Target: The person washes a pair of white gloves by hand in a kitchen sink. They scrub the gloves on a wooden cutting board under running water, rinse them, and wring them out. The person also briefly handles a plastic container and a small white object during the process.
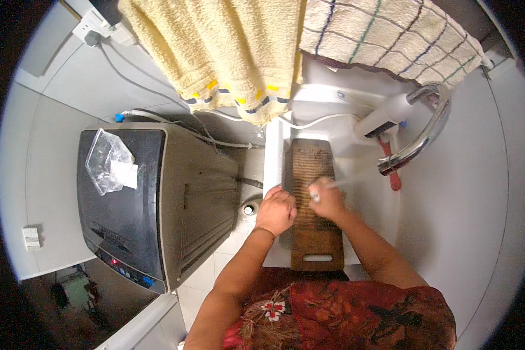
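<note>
A ribbed wooden washboard (317, 245) with a slot at its near end lies lengthwise in the white sink (274, 153). My left hand (276, 211) is curled over the sink's left rim, beside the washboard. Over the board's ribbed part, my right hand (327, 199), blurred, is closed around a small whitish object (315, 195) that I cannot identify. A faint pale streak runs between this hand and the curved chrome faucet (420, 151); it looks like water. Behind the faucet's tip is a red-handled tool (393, 175), partly hidden.
A yellow towel (227, 48) and a checked towel (376, 39) hang beyond the sink. To the left stands a washing machine (127, 218) with a clear plastic container (107, 162) on its lid. Cables and hoses run behind it; a drain fitting (248, 210) is on the floor.
</note>
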### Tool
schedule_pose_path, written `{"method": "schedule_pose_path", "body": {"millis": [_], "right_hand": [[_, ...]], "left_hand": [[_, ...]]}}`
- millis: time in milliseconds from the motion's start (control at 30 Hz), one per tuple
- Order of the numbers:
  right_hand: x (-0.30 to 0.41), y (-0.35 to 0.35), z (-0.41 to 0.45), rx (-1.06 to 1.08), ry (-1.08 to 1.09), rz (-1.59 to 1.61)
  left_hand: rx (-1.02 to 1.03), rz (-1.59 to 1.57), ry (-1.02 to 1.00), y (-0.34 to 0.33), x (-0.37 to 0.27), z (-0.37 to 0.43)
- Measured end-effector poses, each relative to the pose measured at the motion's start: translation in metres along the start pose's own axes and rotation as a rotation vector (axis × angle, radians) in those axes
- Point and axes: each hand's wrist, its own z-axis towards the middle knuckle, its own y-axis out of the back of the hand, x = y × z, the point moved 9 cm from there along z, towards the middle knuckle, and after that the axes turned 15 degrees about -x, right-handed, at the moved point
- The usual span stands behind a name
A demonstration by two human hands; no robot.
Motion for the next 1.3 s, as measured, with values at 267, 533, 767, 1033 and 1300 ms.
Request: {"method": "schedule_pose_path", "body": {"millis": [267, 533, 767, 1033, 1300], "right_hand": [[-0.029, -0.052, 0.017, 0.322, -0.289, -0.183], [-0.018, -0.010, -0.003, -0.223, -0.001, 0.157], [-0.040, -0.034, -0.016, -0.159, -0.137, 0.030], [-0.037, -0.033, 0.030, -0.117, -0.118, 0.038], [0.014, -0.019, -0.015, 0.069, -0.160, -0.018]], "left_hand": [[-0.097, -0.007, -0.073, -0.003, -0.002, 0.000], [-0.050, 0.015, -0.044, -0.003, 0.001, -0.001], [-0.043, -0.009, -0.038, -0.006, -0.002, 0.001], [-0.069, -0.013, -0.040, -0.002, 0.001, 0.000], [-0.055, 0.005, -0.037, -0.005, 0.003, -0.004]]}}
